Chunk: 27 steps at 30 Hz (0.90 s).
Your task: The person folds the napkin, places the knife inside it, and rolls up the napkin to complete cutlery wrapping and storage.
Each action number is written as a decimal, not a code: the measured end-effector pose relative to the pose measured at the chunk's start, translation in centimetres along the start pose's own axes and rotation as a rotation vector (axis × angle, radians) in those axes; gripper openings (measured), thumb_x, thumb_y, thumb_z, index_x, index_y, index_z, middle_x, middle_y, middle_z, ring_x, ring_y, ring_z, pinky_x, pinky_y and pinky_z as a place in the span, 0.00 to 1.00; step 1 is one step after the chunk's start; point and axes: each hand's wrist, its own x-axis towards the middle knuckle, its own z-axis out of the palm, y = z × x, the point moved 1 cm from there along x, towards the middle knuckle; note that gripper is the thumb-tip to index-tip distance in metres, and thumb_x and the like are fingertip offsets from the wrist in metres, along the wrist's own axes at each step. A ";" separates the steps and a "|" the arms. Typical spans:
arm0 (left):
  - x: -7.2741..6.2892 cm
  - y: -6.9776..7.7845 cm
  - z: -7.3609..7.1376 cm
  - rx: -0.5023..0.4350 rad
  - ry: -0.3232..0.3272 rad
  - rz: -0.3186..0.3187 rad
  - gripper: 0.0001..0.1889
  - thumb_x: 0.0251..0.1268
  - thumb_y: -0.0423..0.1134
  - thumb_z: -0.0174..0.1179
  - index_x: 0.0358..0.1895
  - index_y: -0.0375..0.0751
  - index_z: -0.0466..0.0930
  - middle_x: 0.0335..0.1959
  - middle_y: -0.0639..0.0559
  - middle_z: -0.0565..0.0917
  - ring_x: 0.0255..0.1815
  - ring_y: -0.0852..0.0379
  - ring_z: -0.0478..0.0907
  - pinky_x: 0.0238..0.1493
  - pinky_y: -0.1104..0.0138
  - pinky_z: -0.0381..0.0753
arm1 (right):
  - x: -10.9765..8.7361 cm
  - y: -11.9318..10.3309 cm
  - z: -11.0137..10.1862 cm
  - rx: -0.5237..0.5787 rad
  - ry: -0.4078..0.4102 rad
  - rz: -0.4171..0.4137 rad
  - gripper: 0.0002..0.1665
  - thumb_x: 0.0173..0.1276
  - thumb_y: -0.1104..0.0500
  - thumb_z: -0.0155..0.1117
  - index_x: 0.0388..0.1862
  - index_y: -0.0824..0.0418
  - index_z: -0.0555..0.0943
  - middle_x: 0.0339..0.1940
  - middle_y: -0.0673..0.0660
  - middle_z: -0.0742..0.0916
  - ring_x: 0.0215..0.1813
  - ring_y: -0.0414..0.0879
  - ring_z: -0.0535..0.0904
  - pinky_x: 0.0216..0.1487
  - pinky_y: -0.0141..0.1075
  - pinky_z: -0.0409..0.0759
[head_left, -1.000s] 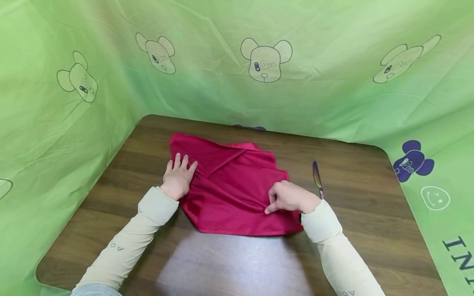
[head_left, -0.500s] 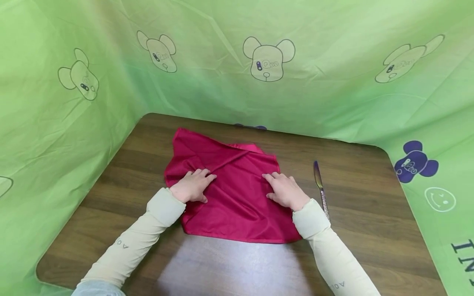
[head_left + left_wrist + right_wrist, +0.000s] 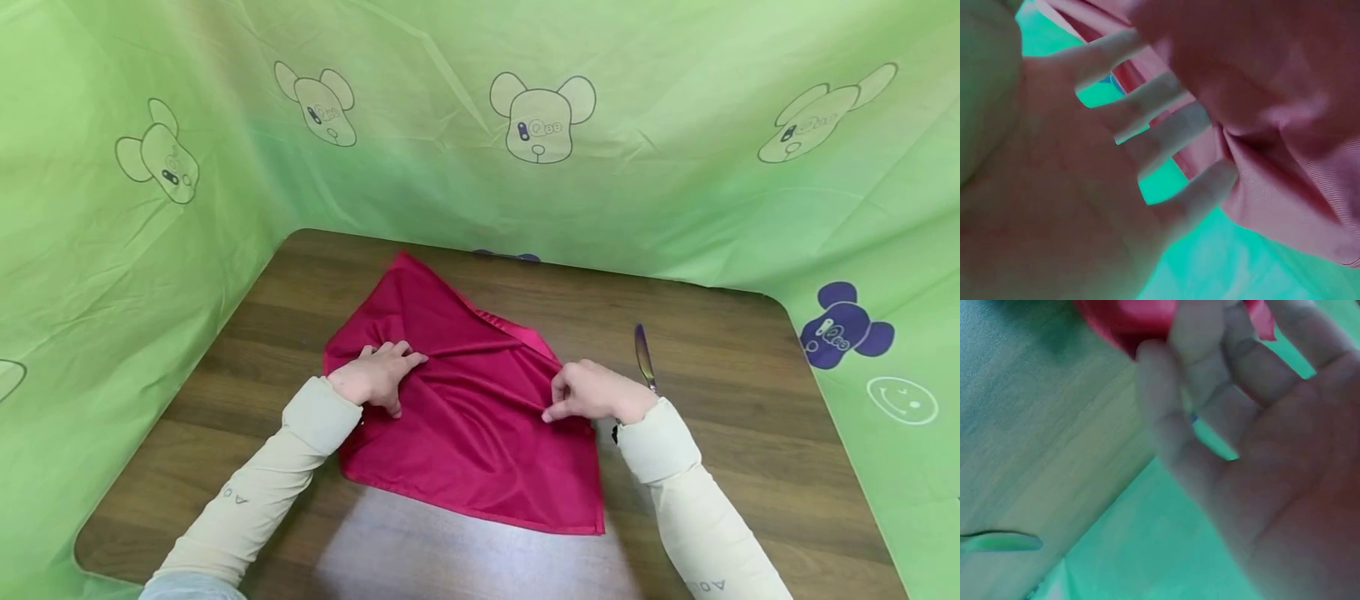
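A crimson cloth (image 3: 465, 433) lies creased on the wooden table, one pointed corner reaching toward the far edge. On its left part rests my left hand (image 3: 378, 375), fingers spread and slightly bent. The left wrist view shows those fingertips against the cloth (image 3: 1285, 94), with gaps between the fingers. At the cloth's right edge, my right hand (image 3: 594, 392) pinches the fabric between thumb and curled fingers. In the right wrist view, the right hand (image 3: 1291, 450) covers part of the cloth (image 3: 1141, 315), so the exact contact is partly hidden.
A table knife (image 3: 643, 354) lies right of the cloth, its handle partly hidden behind the right wrist. The brown table (image 3: 750, 417) has rounded corners. Green sheeting (image 3: 420, 192) printed with bear heads hangs behind and beside it.
The cloth has turned: its far left corner has shifted up and right, its near right corner toward me. The right hand, flat on it half a second ago, now pinches its edge.
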 end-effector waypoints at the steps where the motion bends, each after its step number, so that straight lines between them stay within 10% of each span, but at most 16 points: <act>1: 0.0 -0.1 -0.1 -0.009 -0.002 0.004 0.46 0.40 0.42 0.77 0.68 0.43 0.66 0.60 0.41 0.69 0.62 0.40 0.67 0.57 0.46 0.68 | 0.0 0.1 -0.2 0.010 0.005 0.000 0.17 0.58 0.49 0.72 0.16 0.52 0.77 0.15 0.45 0.76 0.23 0.39 0.69 0.29 0.32 0.69; 11: 0.3 0.8 0.3 -0.043 -0.010 0.041 0.38 0.50 0.45 0.73 0.66 0.41 0.69 0.57 0.41 0.70 0.59 0.40 0.68 0.59 0.44 0.71 | 1.5 1.1 0.4 -0.097 0.268 0.097 0.05 0.68 0.56 0.62 0.34 0.55 0.83 0.47 0.59 0.81 0.51 0.58 0.74 0.46 0.50 0.76; 27: 0.4 1.1 0.6 -0.021 0.075 0.060 0.32 0.58 0.50 0.66 0.64 0.41 0.72 0.57 0.43 0.73 0.58 0.42 0.69 0.60 0.44 0.67 | 3.0 1.4 0.4 -0.017 0.318 0.098 0.12 0.70 0.60 0.56 0.41 0.66 0.84 0.38 0.62 0.83 0.43 0.57 0.79 0.47 0.50 0.77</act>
